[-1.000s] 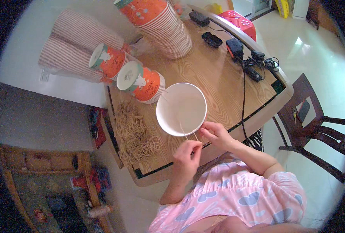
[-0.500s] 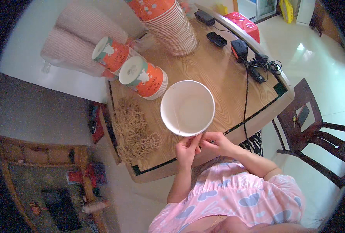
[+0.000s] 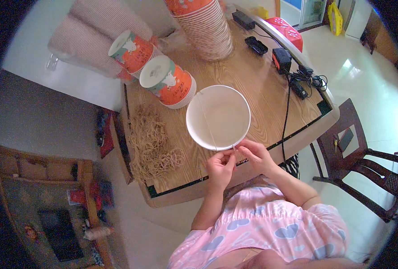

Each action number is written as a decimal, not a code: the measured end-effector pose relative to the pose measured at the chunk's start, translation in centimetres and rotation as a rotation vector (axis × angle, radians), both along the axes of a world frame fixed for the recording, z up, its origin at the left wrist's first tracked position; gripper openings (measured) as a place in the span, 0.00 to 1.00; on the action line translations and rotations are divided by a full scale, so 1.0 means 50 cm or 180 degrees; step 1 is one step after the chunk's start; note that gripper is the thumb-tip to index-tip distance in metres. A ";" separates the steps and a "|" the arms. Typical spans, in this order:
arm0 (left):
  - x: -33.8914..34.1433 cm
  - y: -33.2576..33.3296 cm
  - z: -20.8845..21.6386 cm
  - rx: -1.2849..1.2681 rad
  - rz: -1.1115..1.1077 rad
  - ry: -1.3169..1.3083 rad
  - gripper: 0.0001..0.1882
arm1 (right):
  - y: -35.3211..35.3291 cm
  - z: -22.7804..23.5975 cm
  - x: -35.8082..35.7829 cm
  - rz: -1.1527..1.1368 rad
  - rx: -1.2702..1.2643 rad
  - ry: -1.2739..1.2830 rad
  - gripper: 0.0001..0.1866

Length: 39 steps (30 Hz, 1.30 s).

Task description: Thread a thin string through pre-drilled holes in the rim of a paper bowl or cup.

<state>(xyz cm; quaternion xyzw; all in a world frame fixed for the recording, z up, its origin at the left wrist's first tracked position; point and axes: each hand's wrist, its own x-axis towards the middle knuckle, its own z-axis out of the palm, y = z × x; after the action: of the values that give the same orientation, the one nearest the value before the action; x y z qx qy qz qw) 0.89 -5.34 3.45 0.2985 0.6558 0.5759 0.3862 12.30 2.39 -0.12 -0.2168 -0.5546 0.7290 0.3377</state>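
A white-lined paper bucket (image 3: 226, 112) sits on the wooden table with its mouth facing up toward me. A thin piece of twine (image 3: 204, 112) crosses its opening from the far left rim to the near rim. My left hand (image 3: 221, 167) is closed just below the near rim, its fingertips pinching the twine. Beside it, my right hand (image 3: 256, 157) has thumb and fingers bent in at the near right rim; what lies between the fingertips is too small to make out. A loose heap of tan twine pieces (image 3: 149, 148) lies left of the bucket.
Orange and green printed paper buckets (image 3: 172, 87) stand upside down behind the heap. A tall bucket stack (image 3: 203, 33) and wrapped stacks (image 3: 89, 45) are farther back. Black adapters and cables (image 3: 300, 83) lie along the table's right side; a dark chair (image 3: 342, 134) stands beyond.
My hands have moved slightly apart at the near rim, the right one shifting up and to the right. The twine across the opening now shows more plainly. The whole view has shifted a little.
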 end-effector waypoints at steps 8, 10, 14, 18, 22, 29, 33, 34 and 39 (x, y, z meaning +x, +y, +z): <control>0.001 0.005 -0.005 0.0009 -0.0012 0.1276 0.04 | 0.005 0.033 -0.023 0.0163 -0.0528 -0.0108 0.13; 0.003 0.006 0.003 0.0045 -0.0041 0.1820 0.04 | 0.005 0.037 -0.029 0.0112 -0.0441 -0.0221 0.13; 0.003 0.014 0.006 -0.0022 -0.0017 0.1599 0.04 | 0.012 0.032 -0.034 -0.0035 -0.0456 0.0087 0.12; -0.010 0.013 0.003 -0.0092 0.0000 0.0992 0.06 | 0.032 0.007 -0.027 0.0283 -0.1181 0.0219 0.09; -0.005 0.018 0.011 0.0064 0.0141 0.0753 0.07 | 0.040 -0.020 -0.015 0.0518 -0.1603 0.0615 0.06; -0.016 0.024 0.018 -0.0336 -0.0154 0.0204 0.08 | 0.041 -0.042 -0.017 0.0291 -0.0950 0.0091 0.04; -0.011 0.034 0.023 -0.0427 -0.0281 0.0298 0.07 | 0.036 -0.008 -0.020 0.0139 -0.0847 -0.0098 0.05; -0.010 0.035 0.018 -0.0423 -0.0282 0.0300 0.07 | 0.037 -0.012 -0.017 0.0137 -0.0844 -0.0096 0.05; -0.011 0.037 0.021 -0.0110 0.0107 -0.0197 0.07 | 0.035 -0.005 0.001 0.0385 -0.0254 -0.0709 0.05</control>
<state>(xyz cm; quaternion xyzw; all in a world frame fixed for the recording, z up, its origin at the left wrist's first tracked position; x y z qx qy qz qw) 0.36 -3.51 4.50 0.2629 0.6583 0.5798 0.4016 12.36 4.16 -0.35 -0.2758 -0.5713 0.7409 0.2205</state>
